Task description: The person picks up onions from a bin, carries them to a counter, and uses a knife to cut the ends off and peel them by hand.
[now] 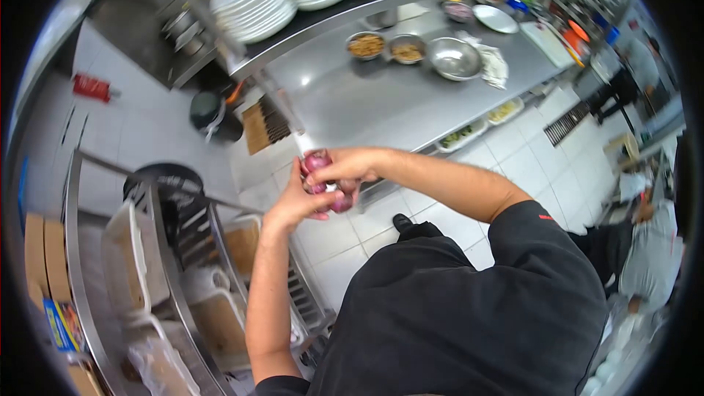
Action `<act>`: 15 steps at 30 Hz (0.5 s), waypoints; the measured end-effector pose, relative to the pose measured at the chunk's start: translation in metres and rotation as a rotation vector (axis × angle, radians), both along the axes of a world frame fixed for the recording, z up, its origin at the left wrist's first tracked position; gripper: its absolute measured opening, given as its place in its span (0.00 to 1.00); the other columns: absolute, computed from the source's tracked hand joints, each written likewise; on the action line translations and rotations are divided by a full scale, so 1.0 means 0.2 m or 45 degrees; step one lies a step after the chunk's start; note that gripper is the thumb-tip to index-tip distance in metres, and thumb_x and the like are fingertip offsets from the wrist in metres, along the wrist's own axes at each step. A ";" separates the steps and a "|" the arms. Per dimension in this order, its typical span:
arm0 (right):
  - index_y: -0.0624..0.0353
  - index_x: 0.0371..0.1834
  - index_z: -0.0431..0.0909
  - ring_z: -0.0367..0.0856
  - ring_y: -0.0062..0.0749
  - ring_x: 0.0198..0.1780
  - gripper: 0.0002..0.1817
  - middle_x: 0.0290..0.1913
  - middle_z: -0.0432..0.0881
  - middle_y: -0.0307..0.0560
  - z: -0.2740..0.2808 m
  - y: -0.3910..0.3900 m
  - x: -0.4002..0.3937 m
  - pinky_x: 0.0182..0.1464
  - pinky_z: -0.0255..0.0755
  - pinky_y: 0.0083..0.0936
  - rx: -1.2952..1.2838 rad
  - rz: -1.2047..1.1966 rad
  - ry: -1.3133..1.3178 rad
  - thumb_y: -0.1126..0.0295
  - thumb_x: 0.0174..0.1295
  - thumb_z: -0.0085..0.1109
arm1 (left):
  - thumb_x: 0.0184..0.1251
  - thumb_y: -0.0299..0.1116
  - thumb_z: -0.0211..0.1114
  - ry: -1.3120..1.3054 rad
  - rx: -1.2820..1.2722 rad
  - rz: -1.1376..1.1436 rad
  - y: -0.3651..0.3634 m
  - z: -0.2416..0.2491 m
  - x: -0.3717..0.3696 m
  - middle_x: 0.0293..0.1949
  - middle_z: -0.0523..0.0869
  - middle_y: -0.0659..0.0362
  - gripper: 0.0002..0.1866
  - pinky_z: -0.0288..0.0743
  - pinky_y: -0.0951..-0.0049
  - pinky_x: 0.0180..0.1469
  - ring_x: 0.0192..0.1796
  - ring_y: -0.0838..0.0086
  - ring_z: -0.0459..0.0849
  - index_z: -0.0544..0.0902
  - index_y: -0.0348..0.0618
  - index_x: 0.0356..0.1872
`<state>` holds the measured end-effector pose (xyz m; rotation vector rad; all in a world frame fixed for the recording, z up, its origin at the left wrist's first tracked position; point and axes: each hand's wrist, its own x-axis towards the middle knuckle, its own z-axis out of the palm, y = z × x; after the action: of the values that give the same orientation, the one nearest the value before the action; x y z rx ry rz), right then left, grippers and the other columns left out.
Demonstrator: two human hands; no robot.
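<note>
Several red onions [317, 161] are bunched together between my two hands, in front of my body and above the floor near the steel table's corner. From below, my left hand [288, 204] cups them, its fingers curled around the lower and left side. Over the top, my right hand [350, 165] closes on the same bunch, fingers wrapped against the onions. Both hands touch or nearly touch each other, and the fingers partly cover the onions.
A steel table [330, 106] carries food bowls [365, 45], a metal bowl [456, 59] and a cloth [493, 66]. Stacked plates [253, 4] line the shelf above. At left stands a rack [165, 271] with white tubs [126, 257]. Other people [649, 249] are at right.
</note>
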<state>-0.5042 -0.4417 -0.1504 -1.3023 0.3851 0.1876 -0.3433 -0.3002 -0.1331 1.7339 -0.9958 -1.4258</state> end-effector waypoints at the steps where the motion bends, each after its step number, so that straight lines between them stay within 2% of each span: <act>1: 0.47 0.76 0.68 0.90 0.35 0.40 0.34 0.57 0.83 0.48 -0.06 -0.01 -0.14 0.29 0.92 0.42 0.038 -0.085 -0.011 0.52 0.71 0.71 | 0.56 0.36 0.91 0.032 0.041 -0.061 -0.05 -0.02 -0.11 0.74 0.76 0.41 0.81 0.95 0.60 0.42 0.60 0.56 0.90 0.25 0.42 0.89; 3: 0.46 0.76 0.67 0.89 0.35 0.39 0.34 0.56 0.83 0.48 -0.19 -0.06 -0.38 0.31 0.92 0.48 0.099 -0.179 -0.038 0.52 0.71 0.71 | 0.54 0.38 0.92 0.073 0.098 -0.170 -0.17 -0.09 -0.31 0.75 0.75 0.39 0.83 0.95 0.62 0.42 0.60 0.55 0.90 0.24 0.39 0.88; 4: 0.45 0.78 0.65 0.88 0.35 0.39 0.36 0.56 0.82 0.49 -0.12 -0.05 -0.53 0.34 0.93 0.49 0.083 -0.266 -0.001 0.51 0.72 0.70 | 0.53 0.39 0.93 0.072 0.119 -0.232 -0.23 -0.11 -0.42 0.75 0.75 0.38 0.83 0.95 0.62 0.43 0.60 0.55 0.90 0.24 0.38 0.88; 5: 0.45 0.80 0.62 0.88 0.35 0.40 0.38 0.57 0.82 0.48 -0.19 -0.10 -0.66 0.35 0.93 0.49 0.087 -0.297 0.055 0.50 0.72 0.69 | 0.53 0.39 0.93 0.078 0.164 -0.312 -0.30 -0.13 -0.52 0.76 0.74 0.38 0.83 0.95 0.62 0.43 0.61 0.55 0.90 0.24 0.38 0.88; 6: 0.44 0.84 0.58 0.88 0.35 0.42 0.42 0.58 0.82 0.49 -0.17 -0.11 -0.79 0.37 0.94 0.49 0.112 -0.368 0.047 0.50 0.72 0.69 | 0.53 0.40 0.93 0.080 0.207 -0.392 -0.39 -0.17 -0.62 0.77 0.73 0.38 0.84 0.95 0.62 0.44 0.62 0.54 0.90 0.24 0.38 0.88; 7: 0.44 0.88 0.54 0.88 0.35 0.44 0.46 0.60 0.82 0.49 -0.15 -0.12 -0.93 0.38 0.94 0.49 0.136 -0.439 0.037 0.49 0.73 0.69 | 0.53 0.38 0.92 0.073 0.170 -0.426 -0.46 -0.21 -0.73 0.71 0.77 0.38 0.83 0.95 0.64 0.40 0.54 0.60 0.93 0.24 0.38 0.88; 8: 0.44 0.91 0.48 0.88 0.37 0.49 0.51 0.63 0.82 0.49 -0.19 -0.16 -1.06 0.39 0.94 0.50 0.135 -0.497 0.025 0.48 0.72 0.70 | 0.53 0.39 0.91 0.087 0.210 -0.483 -0.54 -0.23 -0.84 0.73 0.76 0.39 0.82 0.95 0.63 0.40 0.56 0.59 0.92 0.24 0.38 0.88; 10: 0.44 0.93 0.47 0.88 0.37 0.54 0.53 0.67 0.81 0.49 -0.25 -0.25 -1.32 0.41 0.93 0.48 0.177 -0.629 0.008 0.49 0.72 0.71 | 0.53 0.39 0.92 0.121 0.205 -0.585 -0.72 -0.30 -1.07 0.75 0.74 0.40 0.82 0.95 0.62 0.41 0.58 0.58 0.92 0.25 0.38 0.88; 13: 0.45 0.89 0.57 0.87 0.36 0.56 0.47 0.67 0.81 0.46 -0.51 -0.47 -1.72 0.44 0.91 0.46 0.168 -0.841 0.103 0.51 0.72 0.72 | 0.52 0.42 0.93 -0.007 0.226 -0.758 -1.02 -0.36 -1.49 0.77 0.74 0.41 0.83 0.95 0.60 0.46 0.65 0.56 0.89 0.27 0.40 0.89; 15: 0.47 0.85 0.63 0.87 0.34 0.57 0.43 0.66 0.82 0.46 -0.57 -0.60 -2.01 0.44 0.90 0.46 0.217 -0.884 0.003 0.51 0.72 0.72 | 0.52 0.43 0.93 0.023 0.220 -0.873 -1.23 -0.35 -1.77 0.76 0.74 0.42 0.83 0.94 0.60 0.45 0.63 0.57 0.89 0.28 0.40 0.90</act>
<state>-0.9066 -0.5625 -0.2643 -0.9381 0.7808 -0.3566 -0.6982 -0.5461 -0.2041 1.5541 -1.5928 -1.9877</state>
